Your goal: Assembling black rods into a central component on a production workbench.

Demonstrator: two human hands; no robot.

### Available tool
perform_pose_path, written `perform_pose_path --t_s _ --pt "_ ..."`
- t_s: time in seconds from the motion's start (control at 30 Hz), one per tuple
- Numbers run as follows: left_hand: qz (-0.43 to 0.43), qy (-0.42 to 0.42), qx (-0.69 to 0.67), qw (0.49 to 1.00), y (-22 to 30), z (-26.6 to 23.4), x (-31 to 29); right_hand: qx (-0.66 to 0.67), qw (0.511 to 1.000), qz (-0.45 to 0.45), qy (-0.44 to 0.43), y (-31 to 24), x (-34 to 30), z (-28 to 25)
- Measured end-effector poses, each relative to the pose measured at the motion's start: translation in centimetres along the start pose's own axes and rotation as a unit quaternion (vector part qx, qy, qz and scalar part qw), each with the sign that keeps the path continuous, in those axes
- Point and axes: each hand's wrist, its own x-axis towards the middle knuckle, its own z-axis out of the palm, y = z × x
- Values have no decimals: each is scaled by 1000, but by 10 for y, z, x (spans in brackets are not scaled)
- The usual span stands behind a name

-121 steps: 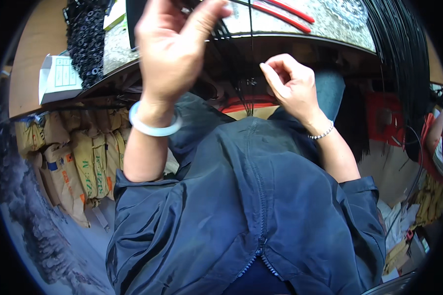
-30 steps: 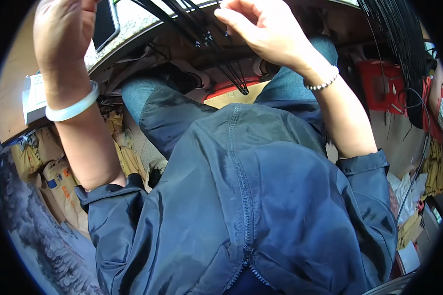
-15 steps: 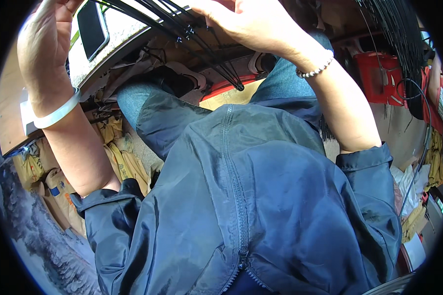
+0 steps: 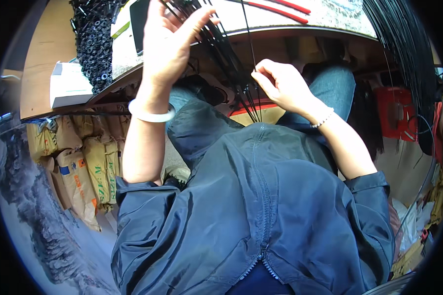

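My left hand (image 4: 168, 46), with a pale bangle at the wrist, is closed around a bundle of thin black cables (image 4: 221, 51) at the table edge. Their lower ends carry small fittings and hang down over my lap. To the right of the bundle, my right hand (image 4: 284, 87), wearing a bead bracelet, pinches one thin black cable (image 4: 249, 37) between thumb and forefinger. That strand runs up past the table edge; its upper end lies outside the picture.
On the table are red-handled pliers (image 4: 280, 11), a dark phone (image 4: 138, 27), a heap of small black rings (image 4: 97, 54) and a white box (image 4: 70, 87). Many black strands (image 4: 403, 54) hang at the right above a red basket (image 4: 395, 110). Paper sacks (image 4: 79, 179) stand below left.
My left hand has moved right onto the cable bundle and gripped it. My right hand has come down and now pinches a single strand. More of the tabletop shows.
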Motion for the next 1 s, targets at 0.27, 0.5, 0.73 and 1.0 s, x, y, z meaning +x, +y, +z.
perform_pose_path --t_s 0.27,0.5,0.73,1.0 --pt "-1 -24 -59 998 -14 -1 -7 1 1000 23 14 -1 -7 5" --pt "1 -74 -120 990 -11 -2 -11 -3 999 35 19 1 -8 0" --pt "-4 -77 -129 989 -9 -3 -15 0 998 55 7 -3 -10 -4" --pt "-3 -73 -138 988 -9 0 -17 24 999 33 27 -4 -14 -3"
